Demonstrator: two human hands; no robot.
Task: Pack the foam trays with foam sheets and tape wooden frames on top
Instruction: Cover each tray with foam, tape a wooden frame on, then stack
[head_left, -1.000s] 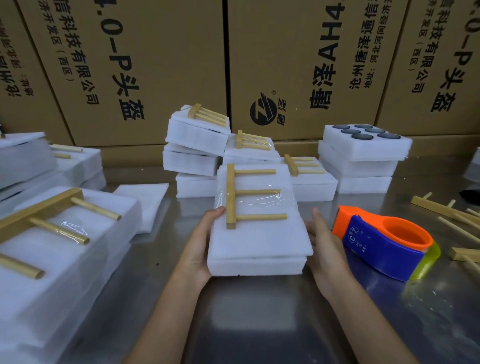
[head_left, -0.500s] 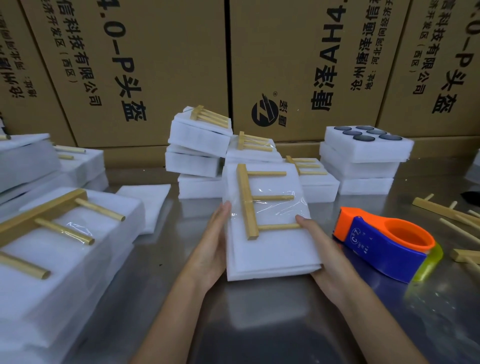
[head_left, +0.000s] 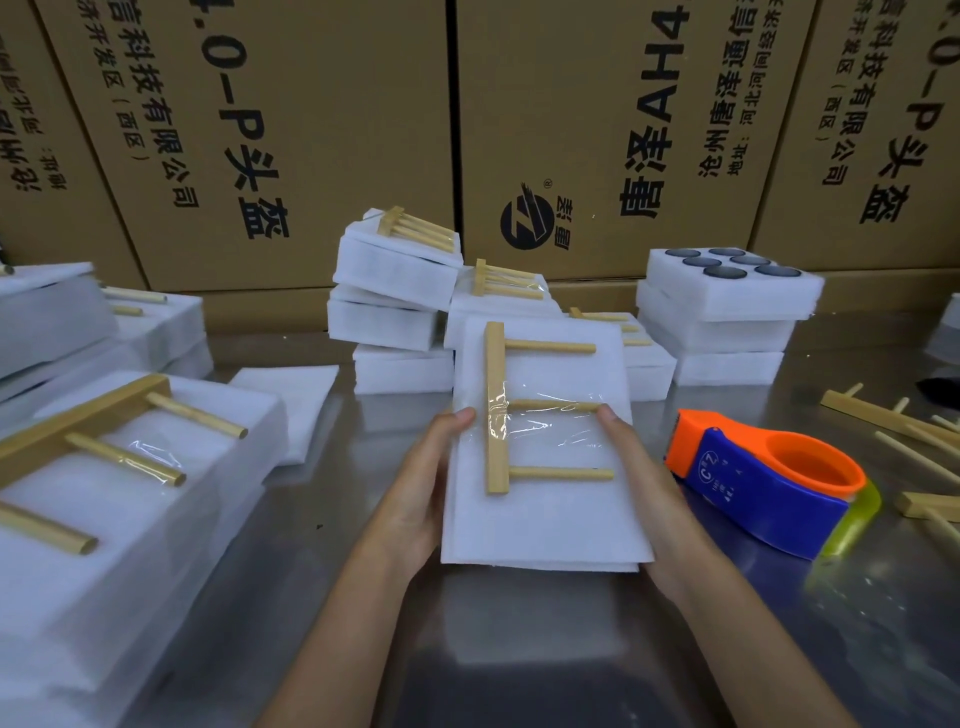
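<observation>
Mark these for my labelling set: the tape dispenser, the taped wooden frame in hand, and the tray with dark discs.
tape dispenser (head_left: 748, 480), head view, blue side.
wooden frame (head_left: 494, 410), head view, long bar.
tray with dark discs (head_left: 727, 291), head view, front wall.

The room is evenly and fairly brightly lit from overhead. The steel worktop gives back soft, dull reflections, with small glints on the clear tape. Shadows are faint. The wide lens bows the cartons outward at the edges, and the near-left foam looks soft and slightly blurred.
</observation>
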